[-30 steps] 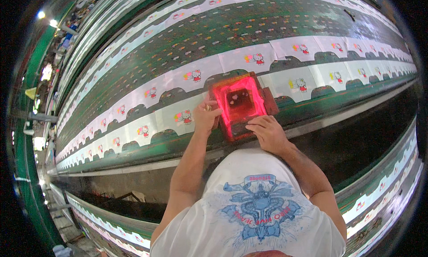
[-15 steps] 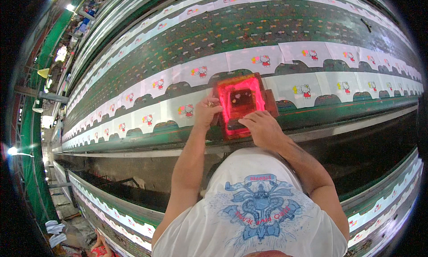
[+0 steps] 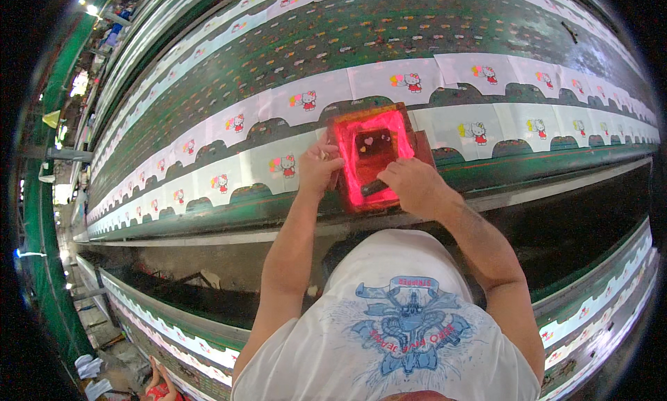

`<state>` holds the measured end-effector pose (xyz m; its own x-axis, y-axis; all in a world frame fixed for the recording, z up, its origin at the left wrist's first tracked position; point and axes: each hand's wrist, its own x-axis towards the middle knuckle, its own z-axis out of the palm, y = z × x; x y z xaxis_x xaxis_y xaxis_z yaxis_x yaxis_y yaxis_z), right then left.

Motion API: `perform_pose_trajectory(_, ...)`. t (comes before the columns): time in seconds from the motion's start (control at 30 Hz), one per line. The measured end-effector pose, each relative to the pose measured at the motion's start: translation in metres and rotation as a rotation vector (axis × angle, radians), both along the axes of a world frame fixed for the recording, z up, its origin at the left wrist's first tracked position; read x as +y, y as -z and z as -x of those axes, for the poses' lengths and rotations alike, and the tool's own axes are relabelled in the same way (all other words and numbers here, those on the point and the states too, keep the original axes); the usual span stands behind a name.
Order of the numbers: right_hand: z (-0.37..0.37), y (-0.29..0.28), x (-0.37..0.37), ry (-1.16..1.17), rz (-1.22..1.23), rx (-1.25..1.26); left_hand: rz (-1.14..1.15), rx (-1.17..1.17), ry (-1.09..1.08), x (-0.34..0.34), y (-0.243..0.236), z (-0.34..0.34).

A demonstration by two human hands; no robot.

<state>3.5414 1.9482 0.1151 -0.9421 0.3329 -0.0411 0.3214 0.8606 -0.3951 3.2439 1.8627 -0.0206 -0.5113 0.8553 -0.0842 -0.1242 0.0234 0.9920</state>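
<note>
A screen-printing frame with bright pink ink along its inner edges lies over the near row of white fabric pieces. Small heart shapes show through the dark mesh window in its middle. My left hand is closed on the frame's left edge, thumb toward the mesh. Inside the frame, at its lower right, my right hand grips a dark squeegee, which sits tilted near the lower ink band. My fingers cover part of the squeegee.
White fabric pieces with a cartoon cat and balloons run in rows along the long green table. A brown block juts from the frame's right side. Behind me stands another table with fabric rows. Another person is at lower left.
My right hand has closed more tightly around the squeegee and turned it to a steeper slant. The frame stays on the same fabric spot; the whole view has shifted slightly.
</note>
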Motion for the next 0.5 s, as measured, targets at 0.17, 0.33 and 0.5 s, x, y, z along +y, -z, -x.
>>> perform_pose_trajectory(0.17, 0.021, 0.003, 0.038, 0.102, 0.023, 0.034, 0.006, -0.155, 0.056, 0.0, -0.016, -0.012)
perform_pose_trajectory(0.33, 0.05, 0.015, 0.074, 0.17, -0.053, 0.12, 0.022, -0.015, 0.077, 0.003, -0.035, -0.014)
perform_pose_trajectory(0.5, 0.058, 0.021, 0.078, 0.175, -0.055, 0.154, -0.019, -0.012, 0.072, 0.002, -0.025, -0.013)
